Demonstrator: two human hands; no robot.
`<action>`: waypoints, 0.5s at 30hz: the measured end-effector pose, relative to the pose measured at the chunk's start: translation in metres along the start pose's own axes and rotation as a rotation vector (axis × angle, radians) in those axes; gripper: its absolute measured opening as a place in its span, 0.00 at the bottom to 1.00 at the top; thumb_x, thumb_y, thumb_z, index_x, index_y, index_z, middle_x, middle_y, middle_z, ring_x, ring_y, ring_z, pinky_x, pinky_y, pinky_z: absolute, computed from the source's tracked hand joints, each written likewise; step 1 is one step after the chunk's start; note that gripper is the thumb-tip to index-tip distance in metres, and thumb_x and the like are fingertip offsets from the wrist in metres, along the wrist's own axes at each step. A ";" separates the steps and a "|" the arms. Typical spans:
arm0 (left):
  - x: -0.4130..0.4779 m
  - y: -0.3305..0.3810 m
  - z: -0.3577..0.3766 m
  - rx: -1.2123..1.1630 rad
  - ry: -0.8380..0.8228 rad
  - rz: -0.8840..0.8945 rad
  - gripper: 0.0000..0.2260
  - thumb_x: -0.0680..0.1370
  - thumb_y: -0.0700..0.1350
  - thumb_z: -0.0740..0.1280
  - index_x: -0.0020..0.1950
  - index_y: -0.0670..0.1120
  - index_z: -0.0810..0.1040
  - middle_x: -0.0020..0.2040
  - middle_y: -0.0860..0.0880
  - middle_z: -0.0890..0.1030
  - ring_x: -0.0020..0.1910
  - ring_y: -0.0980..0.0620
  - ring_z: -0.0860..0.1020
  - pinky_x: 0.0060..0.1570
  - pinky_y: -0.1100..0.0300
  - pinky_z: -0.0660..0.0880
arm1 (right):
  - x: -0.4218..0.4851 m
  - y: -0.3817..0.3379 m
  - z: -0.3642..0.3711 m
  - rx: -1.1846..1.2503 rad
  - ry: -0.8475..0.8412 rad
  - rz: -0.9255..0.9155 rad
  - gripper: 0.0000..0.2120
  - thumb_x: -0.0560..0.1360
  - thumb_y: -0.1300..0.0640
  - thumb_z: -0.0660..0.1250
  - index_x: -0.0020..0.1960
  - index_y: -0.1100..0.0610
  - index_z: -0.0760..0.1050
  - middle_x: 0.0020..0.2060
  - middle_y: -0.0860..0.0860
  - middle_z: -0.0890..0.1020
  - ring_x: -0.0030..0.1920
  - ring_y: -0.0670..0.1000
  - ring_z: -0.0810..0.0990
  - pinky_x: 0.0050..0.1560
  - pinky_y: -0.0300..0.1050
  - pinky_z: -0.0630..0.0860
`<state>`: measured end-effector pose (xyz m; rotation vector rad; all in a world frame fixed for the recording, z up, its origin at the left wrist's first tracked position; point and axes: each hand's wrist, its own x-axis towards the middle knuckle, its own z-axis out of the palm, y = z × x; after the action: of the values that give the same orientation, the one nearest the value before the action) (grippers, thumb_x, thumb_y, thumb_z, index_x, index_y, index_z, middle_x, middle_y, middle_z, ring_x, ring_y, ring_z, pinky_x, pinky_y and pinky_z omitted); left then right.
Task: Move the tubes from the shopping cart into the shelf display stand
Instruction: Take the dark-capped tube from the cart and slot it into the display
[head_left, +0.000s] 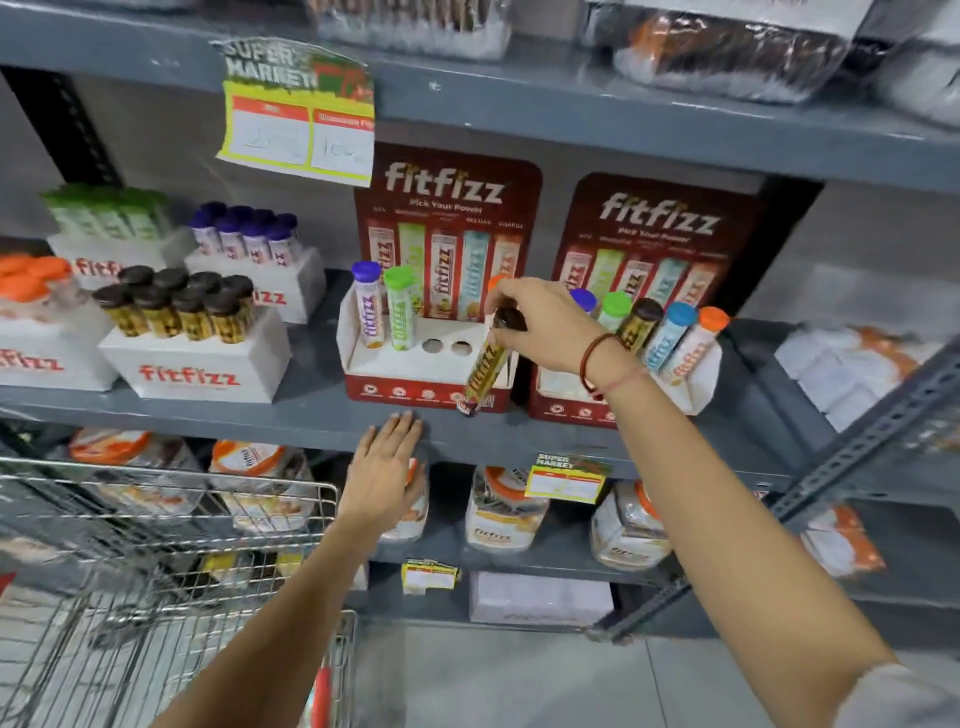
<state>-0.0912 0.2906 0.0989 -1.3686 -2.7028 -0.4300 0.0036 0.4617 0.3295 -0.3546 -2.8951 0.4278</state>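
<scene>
Centre of frame: the right hand holds a brown-capped tube by its cap end, fingers clamped on the cap, the body slanting down and to the left. The tube hangs in front of the left stand, its lower end level with the stand's red front lip and not yet in a hole.

Risks, as judged. The tube is tilted, not upright; lowered at this angle its base would likely strike the lip or the white deck and skid rather than enter. The 2 open holes lie behind and left of the tube's base, so a straight drop would miss them. A pinch at the cap alone gives little control of the far end; a swing could knock the purple tube or green tube already seated at the stand's left. The light card stand could slide back if pushed.

The left hand, lower centre, lies flat against the shelf edge, fingers together, holding nothing.

Tube: slim cylinder, dark brown cap, yellow-gold label with red lettering, dark base. The cart is at lower left.
</scene>
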 end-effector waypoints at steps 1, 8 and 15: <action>0.000 -0.001 0.000 -0.001 -0.005 0.003 0.26 0.75 0.52 0.55 0.67 0.39 0.69 0.67 0.40 0.73 0.66 0.43 0.69 0.66 0.44 0.62 | 0.002 0.000 0.000 0.016 -0.007 0.003 0.12 0.73 0.61 0.68 0.56 0.57 0.75 0.56 0.55 0.79 0.59 0.54 0.75 0.55 0.41 0.70; -0.002 -0.003 -0.003 -0.002 -0.007 0.021 0.25 0.75 0.52 0.53 0.67 0.40 0.70 0.67 0.42 0.73 0.67 0.44 0.69 0.65 0.44 0.62 | 0.016 0.001 -0.003 0.001 -0.064 -0.002 0.18 0.73 0.61 0.70 0.62 0.57 0.74 0.61 0.56 0.78 0.63 0.55 0.74 0.63 0.46 0.71; -0.001 -0.006 -0.004 0.019 -0.007 0.053 0.26 0.75 0.53 0.52 0.68 0.40 0.70 0.67 0.42 0.72 0.66 0.44 0.69 0.65 0.45 0.61 | 0.040 -0.006 -0.001 0.006 -0.017 -0.035 0.19 0.72 0.63 0.70 0.63 0.59 0.75 0.61 0.57 0.78 0.66 0.57 0.72 0.67 0.48 0.69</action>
<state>-0.0955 0.2849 0.1012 -1.4361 -2.6617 -0.3956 -0.0354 0.4666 0.3388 -0.3000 -2.9112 0.4362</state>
